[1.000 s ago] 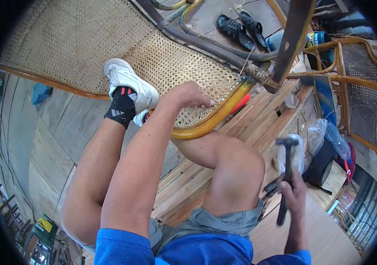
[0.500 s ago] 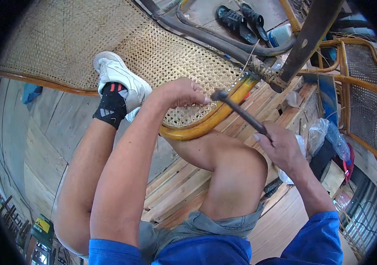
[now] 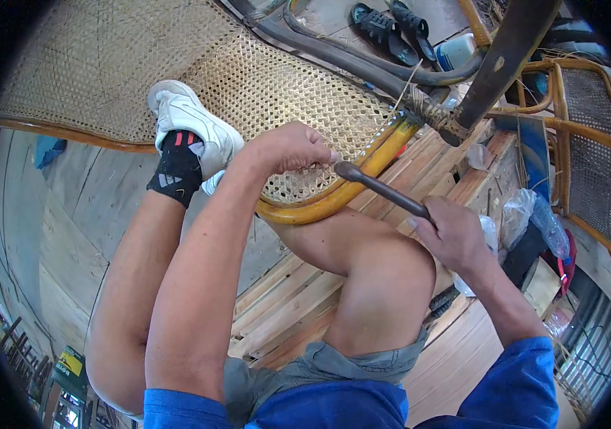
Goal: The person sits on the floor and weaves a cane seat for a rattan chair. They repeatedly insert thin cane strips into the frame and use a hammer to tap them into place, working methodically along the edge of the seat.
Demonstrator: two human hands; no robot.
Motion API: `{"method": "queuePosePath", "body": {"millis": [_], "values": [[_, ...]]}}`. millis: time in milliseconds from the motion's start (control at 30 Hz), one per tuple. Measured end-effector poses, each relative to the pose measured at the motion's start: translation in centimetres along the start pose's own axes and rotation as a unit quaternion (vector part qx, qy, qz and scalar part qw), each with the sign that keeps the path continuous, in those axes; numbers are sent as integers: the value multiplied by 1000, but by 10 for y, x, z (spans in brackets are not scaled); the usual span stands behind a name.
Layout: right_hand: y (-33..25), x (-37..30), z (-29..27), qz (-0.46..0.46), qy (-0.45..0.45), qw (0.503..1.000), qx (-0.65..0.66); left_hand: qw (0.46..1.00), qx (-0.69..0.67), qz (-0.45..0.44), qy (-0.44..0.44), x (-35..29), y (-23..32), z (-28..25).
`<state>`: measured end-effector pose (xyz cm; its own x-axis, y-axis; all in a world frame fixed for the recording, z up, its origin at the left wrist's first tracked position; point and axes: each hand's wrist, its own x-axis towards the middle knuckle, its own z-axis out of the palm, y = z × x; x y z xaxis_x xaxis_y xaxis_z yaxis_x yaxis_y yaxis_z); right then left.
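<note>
A woven cane panel (image 3: 298,86) stretches inside a yellow-brown rattan frame (image 3: 390,151), whose curved end rests on my bare thigh. My left hand (image 3: 292,149) is closed in a pinch at the inner edge of that curve, over the weave; whatever its fingertips hold is too small to make out. In my right hand (image 3: 452,232) is the dark handle of a hammer (image 3: 385,191). The hammer's head is at the frame's rim, right beside my left fingertips. Small pale spots run in a row along the rim toward the upper right.
Dark poles (image 3: 509,61) with a bound joint (image 3: 438,118) cross the upper right. Black sandals (image 3: 384,32) lie beyond them. Another cane-and-rattan piece (image 3: 599,136) stands at the right, near plastic bags and a clear bottle (image 3: 550,229). Wooden slats (image 3: 298,293) lie beneath my legs.
The hammer head has come down and slightly left, closer to my left fingertips, its handle now lying flatter. My left hand stays pinched at nearly the same place.
</note>
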<state>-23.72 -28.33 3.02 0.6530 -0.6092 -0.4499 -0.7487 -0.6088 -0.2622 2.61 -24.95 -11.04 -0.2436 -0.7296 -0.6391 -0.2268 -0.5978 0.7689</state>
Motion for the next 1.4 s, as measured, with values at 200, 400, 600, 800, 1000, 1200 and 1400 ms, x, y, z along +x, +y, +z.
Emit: {"method": "queuePosePath", "body": {"millis": [200,400,600,800,1000,1200,1400], "values": [[3,2,-7,20,-1,999,47,1000,1,-23,-9,-8,9,-3],[-21,10,-28,29,-43,999,0,999,-33,-33,21,-11,6,-1],[-27,20,-48,44,-67,996,-44,994,-108,-13,21,-11,-3,3],[-17,19,-38,35,-86,991,-98,984,-164,-45,42,-20,3,6],[-30,18,-43,61,-98,992,-59,980,-187,17,62,-18,-15,10],[-19,22,-37,41,-64,995,-63,977,-180,31,113,-27,-12,21],[0,10,-21,86,-71,993,-35,962,-172,71,200,-22,-21,34]]}}
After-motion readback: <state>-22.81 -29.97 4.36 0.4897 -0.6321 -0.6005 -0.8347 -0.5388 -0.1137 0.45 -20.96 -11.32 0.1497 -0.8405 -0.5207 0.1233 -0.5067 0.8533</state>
